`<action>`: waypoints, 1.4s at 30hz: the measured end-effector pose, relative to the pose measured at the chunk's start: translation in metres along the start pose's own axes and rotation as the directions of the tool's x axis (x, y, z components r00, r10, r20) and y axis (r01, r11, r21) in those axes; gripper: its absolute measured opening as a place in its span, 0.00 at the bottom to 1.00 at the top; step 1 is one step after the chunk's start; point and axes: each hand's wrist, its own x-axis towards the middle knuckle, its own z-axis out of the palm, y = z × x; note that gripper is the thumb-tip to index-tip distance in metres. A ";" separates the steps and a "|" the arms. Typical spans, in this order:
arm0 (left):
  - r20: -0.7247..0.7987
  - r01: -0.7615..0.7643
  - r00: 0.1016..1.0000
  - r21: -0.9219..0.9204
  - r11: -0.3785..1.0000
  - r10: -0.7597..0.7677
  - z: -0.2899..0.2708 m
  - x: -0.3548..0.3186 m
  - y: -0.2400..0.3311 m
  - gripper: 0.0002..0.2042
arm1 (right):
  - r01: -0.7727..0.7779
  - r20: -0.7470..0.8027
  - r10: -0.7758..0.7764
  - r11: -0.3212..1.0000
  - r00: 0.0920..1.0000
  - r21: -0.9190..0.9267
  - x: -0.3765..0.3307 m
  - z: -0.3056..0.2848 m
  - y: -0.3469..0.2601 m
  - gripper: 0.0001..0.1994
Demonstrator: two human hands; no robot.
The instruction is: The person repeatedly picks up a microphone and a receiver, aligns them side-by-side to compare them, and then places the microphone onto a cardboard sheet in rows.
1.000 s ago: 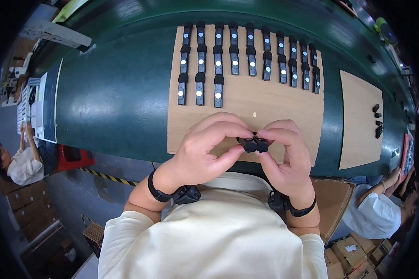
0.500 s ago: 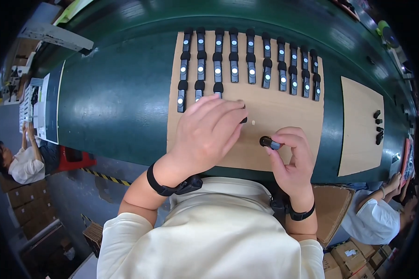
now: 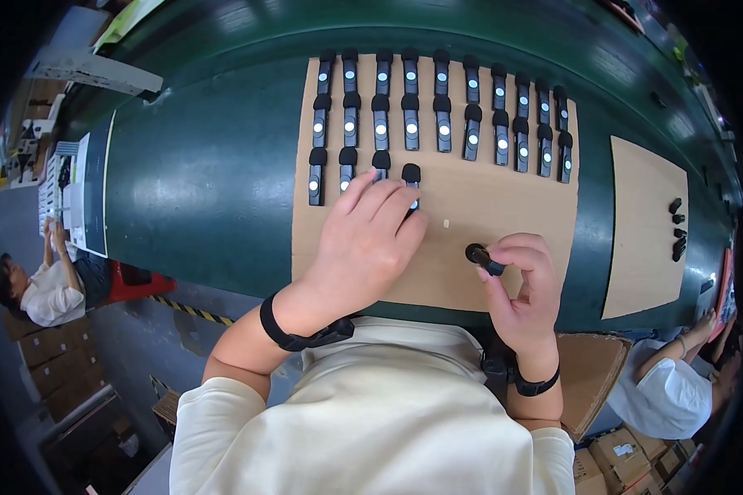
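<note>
Small black clip-on microphones with foam tips and pale round dots lie in rows on a cardboard sheet (image 3: 504,202). My left hand (image 3: 363,239) is over the nearest row, its fingers curled around the lower end of a clip-on microphone (image 3: 412,175) at that row's right end. Its foam tip points away from me; the fingers partly cover its body and the neighbouring microphone (image 3: 381,162). Lower right over the sheet, my right hand (image 3: 524,285) pinches another clip-on microphone (image 3: 485,259) between thumb and fingers, with its dark round end toward the left.
Green table (image 3: 190,190) beneath the sheet. A second cardboard sheet (image 3: 644,239) at the right bears several small black pieces (image 3: 678,229). One person sits at far left (image 3: 49,289), another at lower right (image 3: 664,392). An open carton (image 3: 590,371) stands beside my right arm.
My left hand has brought its microphone left and away from me to the end of the nearest row, lining it up there. The right hand has tilted its microphone slightly.
</note>
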 end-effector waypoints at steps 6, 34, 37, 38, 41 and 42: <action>-0.079 0.051 0.996 0.030 0.998 -0.049 0.008 0.004 -0.006 0.10 | 0.009 -0.038 -0.008 1.000 0.999 0.011 -0.003 0.001 0.002 0.17; -0.115 -0.083 0.993 -0.636 0.767 0.012 -0.037 0.007 0.018 0.10 | 0.173 -0.072 -0.162 0.969 0.984 0.177 0.015 0.006 -0.032 0.15; -0.137 -0.103 0.990 -0.601 0.793 0.025 -0.038 0.008 0.020 0.09 | 0.199 -0.068 -0.190 0.966 0.979 0.165 0.016 0.005 -0.032 0.15; -0.137 -0.104 0.990 -0.600 0.793 0.026 -0.039 0.009 0.021 0.09 | 0.213 -0.072 -0.204 0.964 0.976 0.161 0.017 0.005 -0.032 0.15; -0.166 -0.116 0.986 -0.564 0.818 0.026 -0.039 0.010 0.021 0.09 | 0.240 -0.079 -0.231 0.958 0.970 0.155 0.021 0.006 -0.030 0.14; -0.166 -0.116 0.986 -0.563 0.818 0.025 -0.037 0.011 0.021 0.09 | 0.235 -0.090 -0.223 0.959 0.971 0.155 0.022 0.007 -0.027 0.14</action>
